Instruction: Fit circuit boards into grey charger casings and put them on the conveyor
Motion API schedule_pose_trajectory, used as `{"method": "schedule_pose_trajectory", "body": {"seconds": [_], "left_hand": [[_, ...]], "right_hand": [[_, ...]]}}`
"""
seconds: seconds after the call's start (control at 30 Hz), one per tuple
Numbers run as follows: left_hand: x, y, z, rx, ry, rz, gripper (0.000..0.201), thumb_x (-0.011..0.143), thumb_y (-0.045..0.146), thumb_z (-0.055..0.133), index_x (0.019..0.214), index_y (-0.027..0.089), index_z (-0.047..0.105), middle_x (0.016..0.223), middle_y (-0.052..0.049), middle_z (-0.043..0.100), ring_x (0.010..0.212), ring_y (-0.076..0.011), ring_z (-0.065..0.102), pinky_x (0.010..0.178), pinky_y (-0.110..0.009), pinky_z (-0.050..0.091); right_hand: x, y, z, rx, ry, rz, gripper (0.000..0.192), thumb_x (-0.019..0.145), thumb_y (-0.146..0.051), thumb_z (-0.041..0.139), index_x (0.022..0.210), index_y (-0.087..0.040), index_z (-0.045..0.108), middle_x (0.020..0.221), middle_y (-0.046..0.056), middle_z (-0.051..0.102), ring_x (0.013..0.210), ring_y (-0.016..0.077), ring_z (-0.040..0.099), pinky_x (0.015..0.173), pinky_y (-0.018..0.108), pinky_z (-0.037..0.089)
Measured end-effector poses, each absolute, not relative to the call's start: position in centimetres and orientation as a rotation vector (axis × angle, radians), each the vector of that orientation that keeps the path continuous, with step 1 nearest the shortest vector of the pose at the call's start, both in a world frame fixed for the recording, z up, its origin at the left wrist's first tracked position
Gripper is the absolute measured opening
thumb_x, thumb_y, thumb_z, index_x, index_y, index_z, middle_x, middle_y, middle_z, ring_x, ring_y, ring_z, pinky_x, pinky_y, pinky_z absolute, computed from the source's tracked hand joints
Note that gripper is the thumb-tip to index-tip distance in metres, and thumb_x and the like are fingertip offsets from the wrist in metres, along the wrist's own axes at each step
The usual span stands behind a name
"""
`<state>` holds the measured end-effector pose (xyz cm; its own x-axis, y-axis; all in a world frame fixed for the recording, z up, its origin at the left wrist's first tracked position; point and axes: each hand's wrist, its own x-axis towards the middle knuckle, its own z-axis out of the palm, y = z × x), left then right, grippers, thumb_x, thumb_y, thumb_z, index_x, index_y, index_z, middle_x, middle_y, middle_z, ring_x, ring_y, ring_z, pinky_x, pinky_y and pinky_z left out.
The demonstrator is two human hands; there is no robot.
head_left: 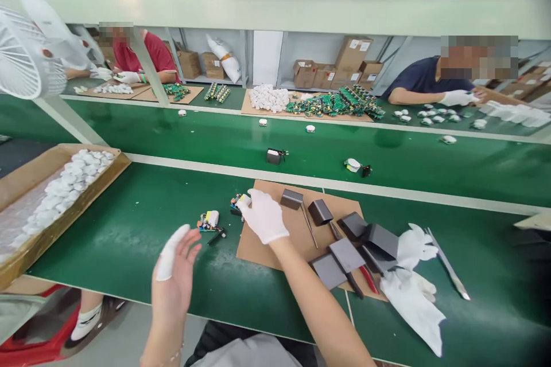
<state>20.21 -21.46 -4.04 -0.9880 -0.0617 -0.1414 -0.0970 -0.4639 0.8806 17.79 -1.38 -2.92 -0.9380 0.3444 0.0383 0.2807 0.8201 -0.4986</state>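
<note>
The gloved right hand (263,217) covers most of a small circuit board (237,202) at the cardboard sheet's (258,249) far left corner, fingers curled on it. The left hand (176,272) hovers off the counter's (129,229) near edge, fingers apart, empty. A second board (209,221) lies between them; conveyor belt (387,152) beyond.

On my left I see a cardboard tray (26,172) of white caps. Grey metal boxes (353,241) crowd the cardboard mat (258,252), white gloves (413,287) beside them. Across the belt (215,143), green circuit boards (340,103) pile up near a fan (26,51).
</note>
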Motion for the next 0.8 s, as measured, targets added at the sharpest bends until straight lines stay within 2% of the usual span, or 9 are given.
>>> {"method": "schedule_pose_trajectory", "body": {"seconds": [0.07,0.17,0.3,0.4,0.5,0.6,0.7,0.8], "left_hand": [[20.6,-21.4,-5.2,-0.111,1.771,2.515,0.045,0.07,0.05,0.071,0.103,0.019,0.068,0.101,-0.008,0.069,0.094,-0.0222,0.063,0.081,-0.031,0.05],[20.5,-22.0,-6.4,0.158,2.148,2.167,0.051,0.077,0.05,0.065,0.118,0.02,0.06,0.111,-0.01,0.066,0.099,-0.0248,0.062,0.088,-0.036,0.048],[18.2,-23.1,-6.4,0.478,2.619,1.589,0.049,0.087,0.045,0.048,0.129,0.02,0.051,0.122,-0.012,0.06,0.104,-0.0257,0.059,0.093,-0.044,0.046],[14.7,-22.5,-5.6,0.647,2.76,1.36,0.047,0.085,0.042,0.049,0.126,0.02,0.053,0.127,-0.013,0.055,0.118,-0.0294,0.05,0.103,-0.049,0.038],[10.6,-20.6,-4.4,0.761,2.747,1.246,0.043,0.079,0.04,0.056,0.117,0.02,0.062,0.125,-0.012,0.058,0.125,-0.033,0.042,0.109,-0.051,0.029],[7.6,-18.1,-3.0,0.842,2.631,1.126,0.03,0.075,0.041,0.06,0.093,0.02,0.071,0.111,-0.012,0.066,0.116,-0.0347,0.05,0.104,-0.051,0.034],[7.0,-16.1,-1.4,0.896,2.486,1.079,0.022,0.065,0.043,0.07,0.069,0.021,0.072,0.098,-0.009,0.07,0.109,-0.0365,0.053,0.103,-0.052,0.032],[8.1,-14.8,0.1,0.934,2.316,1.159,0.024,0.059,0.045,0.076,0.063,0.022,0.072,0.099,-0.007,0.068,0.11,-0.0359,0.052,0.105,-0.048,0.03]], "right_hand": [[15.4,-2.7,-3.2,-0.527,-2.967,0.643,0.04,0.083,-0.045,0.058,0.106,-0.013,0.06,0.105,0.015,0.063,0.103,0.0317,0.056,0.081,0.043,0.048],[13.0,-3.7,-3.6,-0.544,-3.084,0.53,0.038,0.079,-0.041,0.067,0.1,-0.011,0.062,0.108,0.014,0.059,0.106,0.0301,0.053,0.081,0.042,0.048],[12.5,-3.6,-4.1,-0.525,-3.17,0.477,0.029,0.084,-0.034,0.065,0.105,-0.014,0.059,0.114,0.008,0.056,0.107,0.0239,0.053,0.084,0.04,0.049],[13.0,-3.3,-4.5,-0.545,-3.149,0.485,0.028,0.086,-0.033,0.063,0.106,-0.014,0.059,0.113,0.008,0.057,0.105,0.0228,0.055,0.083,0.039,0.051],[14.0,-3.0,-4.8,-0.571,-3.044,0.521,0.026,0.085,-0.031,0.064,0.103,-0.013,0.059,0.109,0.008,0.058,0.103,0.0225,0.055,0.081,0.038,0.051],[15.4,-3.1,-4.7,-0.557,-2.878,0.594,0.028,0.079,-0.031,0.067,0.1,-0.015,0.058,0.105,0.008,0.058,0.095,0.0231,0.058,0.075,0.036,0.051],[17.2,-3.3,-3.9,-0.517,-2.705,0.666,0.026,0.079,-0.029,0.063,0.102,-0.017,0.057,0.105,0.008,0.057,0.085,0.0229,0.06,0.07,0.035,0.051],[19.2,-3.2,-2.4,-0.44,-2.557,0.704,0.033,0.083,-0.023,0.055,0.115,-0.018,0.055,0.113,0.01,0.056,0.1,0.0272,0.057,0.084,0.04,0.049]]}}
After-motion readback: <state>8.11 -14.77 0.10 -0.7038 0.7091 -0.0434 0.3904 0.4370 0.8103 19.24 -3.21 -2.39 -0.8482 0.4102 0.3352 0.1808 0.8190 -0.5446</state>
